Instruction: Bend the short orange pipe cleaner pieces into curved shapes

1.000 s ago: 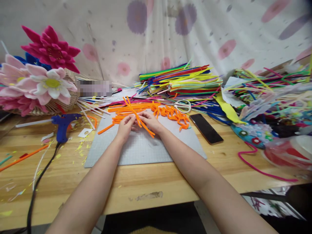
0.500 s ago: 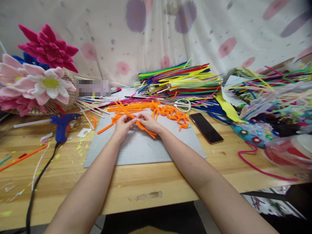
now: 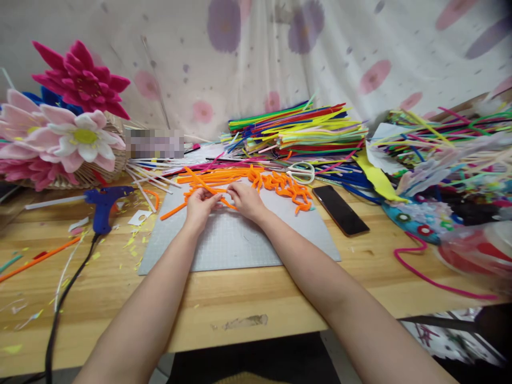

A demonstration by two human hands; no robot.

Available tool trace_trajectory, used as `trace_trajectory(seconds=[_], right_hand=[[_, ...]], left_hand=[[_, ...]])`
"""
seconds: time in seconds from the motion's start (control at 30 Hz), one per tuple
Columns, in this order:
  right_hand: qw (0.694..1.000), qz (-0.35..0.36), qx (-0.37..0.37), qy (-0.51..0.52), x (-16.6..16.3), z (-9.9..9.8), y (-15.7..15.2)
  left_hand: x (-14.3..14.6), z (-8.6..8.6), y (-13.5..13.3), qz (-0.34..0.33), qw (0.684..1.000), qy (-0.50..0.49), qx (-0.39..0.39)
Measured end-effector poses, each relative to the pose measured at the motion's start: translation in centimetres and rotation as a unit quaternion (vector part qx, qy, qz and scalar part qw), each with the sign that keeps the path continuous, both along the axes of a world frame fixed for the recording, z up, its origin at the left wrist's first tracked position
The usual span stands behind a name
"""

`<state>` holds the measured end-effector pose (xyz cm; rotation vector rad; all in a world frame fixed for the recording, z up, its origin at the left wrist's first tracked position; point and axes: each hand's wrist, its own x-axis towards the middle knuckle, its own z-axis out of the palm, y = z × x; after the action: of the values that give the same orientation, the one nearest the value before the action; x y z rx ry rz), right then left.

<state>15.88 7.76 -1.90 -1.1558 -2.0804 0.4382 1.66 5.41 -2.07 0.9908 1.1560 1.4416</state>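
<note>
Centre of frame, above the grey cutting mat (image 3: 240, 242): left hand (image 3: 199, 205) and right hand (image 3: 246, 200) meet, fingertips pinching a few orange pipe cleaners (image 3: 224, 201) between them. Half a second back the stems stuck out lower right past the right hand. That tail is now gone, probably folded in, though the knuckles hide it. A loose end points upper left. Orange pile (image 3: 280, 186) lies just behind, on the mat's far edge. Scissors (image 3: 301, 172) and phone (image 3: 340, 210) right, glue gun (image 3: 104, 205) left, all apart from the hands; nothing blocks them.
</note>
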Motion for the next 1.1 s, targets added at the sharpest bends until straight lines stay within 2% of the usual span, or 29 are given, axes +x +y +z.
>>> trace_trajectory(seconds=[0.13, 0.27, 0.5, 0.6, 0.7, 0.77, 0.83, 0.97, 1.03, 1.1], right_hand=[[0.996, -0.039, -0.059, 0.048, 0.1, -0.3, 0.2], [0.993, -0.018, -0.095, 0.064, 0.3, -0.7, 0.1], [0.992, 0.104, -0.067, -0.014, 0.3, -0.3, -0.6], [0.994, 0.103, -0.037, -0.030, 0.1, -0.3, -0.6], [0.995, 0.089, -0.032, -0.030, -0.2, -0.4, -0.6], [0.992, 0.103, -0.073, 0.001, -0.4, -0.4, -0.6], [0.975, 0.142, -0.154, 0.072, -0.5, -0.3, -0.6], [0.899, 0.200, -0.329, 0.208, -0.3, 0.0, -0.6], [0.881, 0.212, -0.361, 0.219, -0.1, 0.0, -0.6], [0.880, 0.223, -0.360, 0.216, 0.0, 0.0, -0.4]], left_hand=[[0.2, 0.0, -0.1, -0.007, 1.000, 0.024, 0.000], [0.2, 0.0, -0.1, -0.001, 1.000, 0.019, 0.017], [0.0, 0.1, 0.0, 0.061, 0.997, -0.010, 0.036], [-0.1, 0.2, 0.0, 0.091, 0.995, -0.011, 0.036], [-0.2, 0.2, 0.1, 0.085, 0.995, -0.032, 0.032], [-0.4, 0.3, 0.2, 0.077, 0.995, -0.053, 0.031], [-0.7, 0.5, 0.3, 0.075, 0.993, -0.085, 0.026], [-1.6, 0.7, 0.7, 0.083, 0.982, -0.169, 0.006], [-2.0, 0.8, 1.0, 0.102, 0.974, -0.200, 0.001], [-2.3, 0.7, 1.2, 0.128, 0.969, -0.209, 0.001]])
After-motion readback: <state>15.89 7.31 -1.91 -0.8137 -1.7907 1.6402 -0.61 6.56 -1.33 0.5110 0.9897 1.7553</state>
